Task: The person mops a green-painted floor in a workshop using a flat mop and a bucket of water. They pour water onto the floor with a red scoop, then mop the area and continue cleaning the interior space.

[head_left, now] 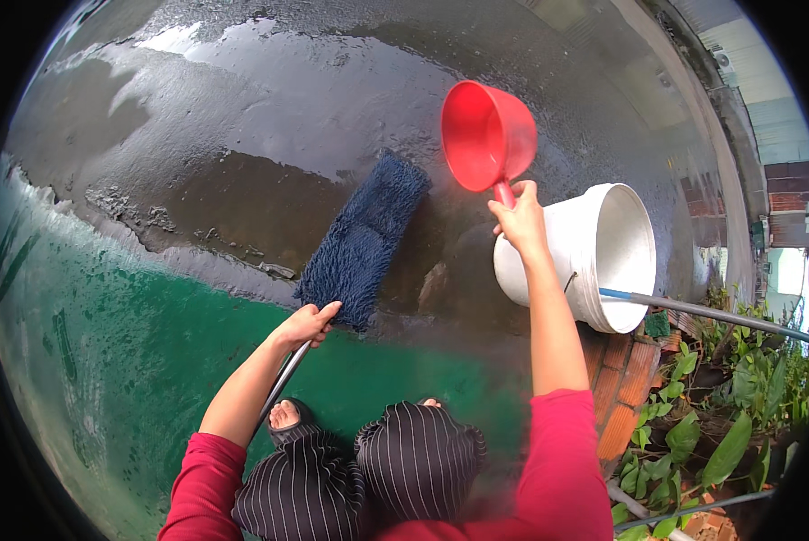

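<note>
The 2 arms stretch forward, the right reaching farther. The left hand (309,325) is wrapped around the metal pole (284,375), with the shaggy blue mop head (365,233) just ahead of it, past the green floor's (188,334) edge on wet ground (278,99). The right hand (521,218) grasps the red dipper (512,122) by its handle, the bowl directly ahead. A white bucket (562,239) stands beside the right forearm.
</note>
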`<state>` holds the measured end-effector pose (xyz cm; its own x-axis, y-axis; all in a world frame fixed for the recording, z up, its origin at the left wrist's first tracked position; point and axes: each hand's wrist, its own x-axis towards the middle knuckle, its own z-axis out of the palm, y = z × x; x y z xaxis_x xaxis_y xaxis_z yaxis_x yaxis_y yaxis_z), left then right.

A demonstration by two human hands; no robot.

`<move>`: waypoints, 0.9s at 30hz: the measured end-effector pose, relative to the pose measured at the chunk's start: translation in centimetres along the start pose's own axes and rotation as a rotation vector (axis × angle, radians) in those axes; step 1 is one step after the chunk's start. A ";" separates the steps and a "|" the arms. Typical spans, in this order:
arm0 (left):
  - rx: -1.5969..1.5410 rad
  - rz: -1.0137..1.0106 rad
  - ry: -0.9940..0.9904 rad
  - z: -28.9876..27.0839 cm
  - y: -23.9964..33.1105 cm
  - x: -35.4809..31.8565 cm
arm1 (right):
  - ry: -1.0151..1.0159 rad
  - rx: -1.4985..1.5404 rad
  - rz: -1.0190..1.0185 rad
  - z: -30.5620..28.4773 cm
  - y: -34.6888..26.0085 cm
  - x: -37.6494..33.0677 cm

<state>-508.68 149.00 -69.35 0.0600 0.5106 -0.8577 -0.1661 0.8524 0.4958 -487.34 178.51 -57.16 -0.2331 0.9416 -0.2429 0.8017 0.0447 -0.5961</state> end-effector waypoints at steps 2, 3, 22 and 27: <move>0.057 0.011 0.008 -0.2 -0.3 0.6 | 0.167 0.093 -0.060 -7.6 1.4 -2.6; 0.060 -0.016 0.004 -0.2 0.4 -0.1 | 0.219 0.104 -0.047 -11.1 1.7 -4.2; -0.029 -0.030 0.086 1.2 -1.1 0.6 | -0.149 -0.602 0.387 -10.9 17.0 3.7; -0.020 -0.028 0.020 1.7 -2.0 2.0 | -0.144 -0.162 0.428 -12.6 24.3 2.7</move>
<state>-506.56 148.52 -71.80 0.0453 0.4838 -0.8740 -0.1841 0.8639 0.4687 -461.55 186.39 -62.63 0.0716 0.8317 -0.5506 0.9149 -0.2746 -0.2958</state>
